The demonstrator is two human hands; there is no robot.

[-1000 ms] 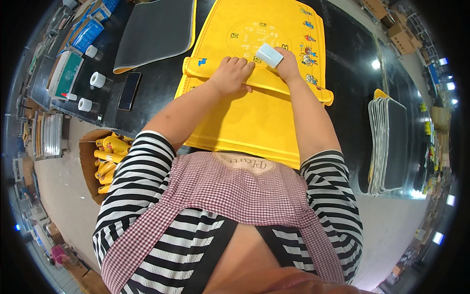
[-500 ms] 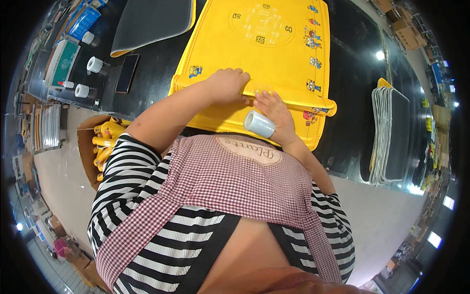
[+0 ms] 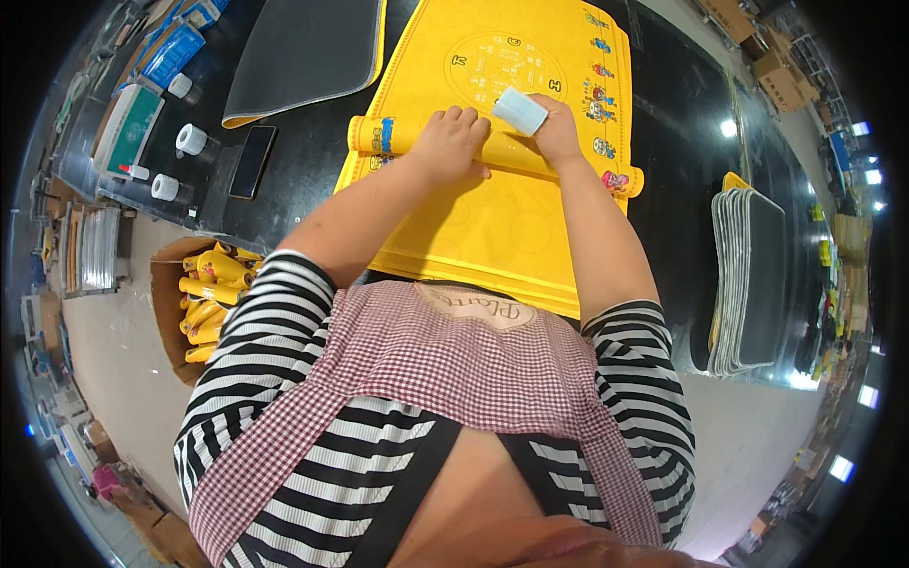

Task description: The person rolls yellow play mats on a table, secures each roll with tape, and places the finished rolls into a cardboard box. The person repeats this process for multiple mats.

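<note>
A yellow mat (image 3: 492, 222) printed with cartoon figures lies before me on the black table, on top of more yellow sheets. Part of it is wound into a tube, the rolled mat (image 3: 516, 156), lying crosswise. My left hand (image 3: 447, 144) is closed over the left half of this tube, fingers bent across its top. Just beyond the tube's right half, my right hand (image 3: 557, 133) grips a pale, translucent roll of tape (image 3: 519, 111). Its fingertips are partly hidden, and I cannot tell whether they touch the mat.
At left lie a phone (image 3: 253, 163), small white tape rolls (image 3: 191, 139), a green-and-white box (image 3: 128, 130) and a dark mat (image 3: 303, 57). A carton (image 3: 167, 308) of yellow rolls stands below the table's left edge. Stacked grey mats (image 3: 748, 275) lie at right.
The rolled mat has moved away from me and looks thicker. My right hand has gone from lying spread on its near side to beyond it, carrying the tape roll along.
</note>
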